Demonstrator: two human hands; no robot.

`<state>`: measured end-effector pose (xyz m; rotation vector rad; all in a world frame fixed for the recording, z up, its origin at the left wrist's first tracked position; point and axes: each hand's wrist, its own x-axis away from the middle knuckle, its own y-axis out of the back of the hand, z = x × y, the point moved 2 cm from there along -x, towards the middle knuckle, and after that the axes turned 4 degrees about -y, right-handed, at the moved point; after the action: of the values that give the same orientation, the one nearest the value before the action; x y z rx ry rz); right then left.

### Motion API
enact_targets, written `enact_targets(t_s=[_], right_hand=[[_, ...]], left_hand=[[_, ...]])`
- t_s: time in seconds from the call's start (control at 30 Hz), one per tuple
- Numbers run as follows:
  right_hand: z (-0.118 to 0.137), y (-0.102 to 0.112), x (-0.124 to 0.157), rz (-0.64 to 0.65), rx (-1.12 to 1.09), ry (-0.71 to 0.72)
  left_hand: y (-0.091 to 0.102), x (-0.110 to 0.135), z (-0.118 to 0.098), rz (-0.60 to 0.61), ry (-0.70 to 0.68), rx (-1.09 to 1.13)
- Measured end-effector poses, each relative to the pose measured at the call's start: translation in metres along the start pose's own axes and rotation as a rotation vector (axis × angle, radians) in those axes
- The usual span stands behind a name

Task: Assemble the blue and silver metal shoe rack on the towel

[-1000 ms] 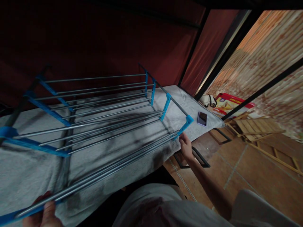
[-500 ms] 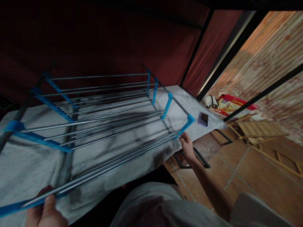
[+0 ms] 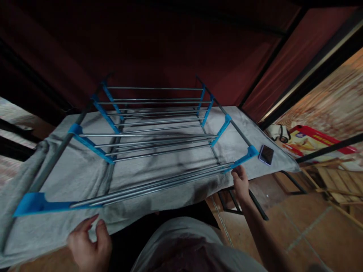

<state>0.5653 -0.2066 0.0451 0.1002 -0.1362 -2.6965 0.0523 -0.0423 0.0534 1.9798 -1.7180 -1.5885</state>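
Rack (image 3: 161, 135), silver and blue, rests on grey cloth (image 3: 76, 173), the left hand (image 3: 90, 241) just beside its near-left bracket (image 3: 34, 203) with fingers (image 3: 102, 229) parted, the right hand (image 3: 240, 182) at its near-right bracket (image 3: 245, 156), whether pinching it I cannot tell

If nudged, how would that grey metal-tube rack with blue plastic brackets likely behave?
The rack is probably light for its size, being mostly gaps between slim bars. It may rumple the wrinkled grey cloth underneath, and seems unlikely to roll, given its angular frame.
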Motion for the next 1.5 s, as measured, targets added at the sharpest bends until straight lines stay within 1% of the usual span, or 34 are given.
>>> enact_targets(t_s=[0.07,0.1,0.13,0.23,0.3,0.33,0.43,0.57,0.63,0.77,0.93,1.13,1.33,1.5], right_hand=[[0.003,-0.004,-0.001,0.014,-0.013,0.018],[0.004,-0.006,-0.002,0.017,-0.016,0.026],[0.004,-0.007,-0.003,0.015,-0.015,0.032],[0.004,-0.009,-0.008,-0.009,-0.018,0.042],[0.002,-0.009,-0.012,-0.028,-0.031,0.042],[0.002,-0.009,-0.014,-0.032,-0.039,0.04],[0.003,-0.009,-0.02,-0.042,-0.053,0.03],[0.005,-0.012,-0.025,-0.059,-0.058,0.03],[0.006,-0.013,-0.026,-0.062,-0.06,0.037],[0.008,-0.013,-0.024,-0.068,-0.06,0.038],[0.012,-0.013,-0.022,-0.068,-0.024,0.036],[0.018,-0.013,-0.021,-0.076,0.007,0.029],[0.017,-0.012,-0.021,-0.073,0.036,0.037],[0.019,-0.01,-0.02,-0.081,0.097,0.044]], left_hand=[[-0.002,-0.01,-0.029,0.07,-0.318,-0.027],[-0.006,-0.018,-0.045,0.106,-0.44,-0.037],[-0.013,-0.029,-0.062,0.139,-0.527,-0.05],[-0.039,-0.062,-0.107,0.239,-0.676,-0.089],[-0.056,-0.077,-0.124,0.293,-0.759,-0.097],[-0.062,-0.082,-0.128,0.308,-0.778,-0.11],[-0.071,-0.086,-0.127,0.327,-0.767,-0.145],[-0.067,-0.083,-0.119,0.366,-0.766,-0.099],[-0.064,-0.083,-0.12,0.373,-0.764,-0.09],[-0.062,-0.088,-0.127,0.347,-0.748,-0.106],[-0.063,-0.091,-0.129,0.368,-0.737,-0.109],[-0.065,-0.092,-0.127,0.335,-0.773,-0.076],[-0.067,-0.094,-0.124,0.369,-0.787,-0.051],[-0.068,-0.095,-0.123,0.363,-0.808,-0.049]])
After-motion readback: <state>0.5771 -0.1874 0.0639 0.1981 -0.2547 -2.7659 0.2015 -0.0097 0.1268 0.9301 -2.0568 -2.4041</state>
